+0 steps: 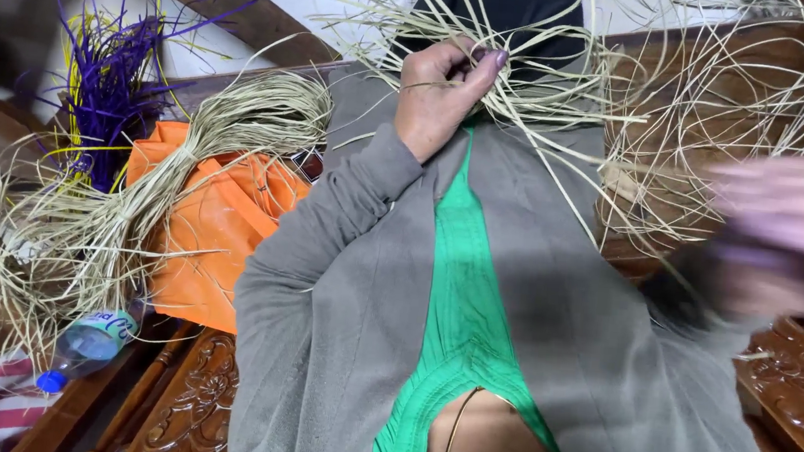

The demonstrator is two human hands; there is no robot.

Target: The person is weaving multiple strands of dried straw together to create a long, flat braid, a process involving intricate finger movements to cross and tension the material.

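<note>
I look down my own front: a grey cardigan (551, 297) over a green top (459, 299). My left hand (443, 89) is raised over my lap, its fingers pinched shut on several pale straw strands (520, 96) that fan out around it. My right hand (789, 231) is at the right edge, smeared by motion. It is close to a loose tangle of the same strands (751, 111), and I cannot tell whether it holds any.
A thick bundle of pale straw (133, 202) lies at the left over an orange bag (217, 229). Purple and yellow dyed straw (109, 84) stands behind it. A plastic bottle with a blue cap (86, 344) lies by carved wooden furniture (192, 411).
</note>
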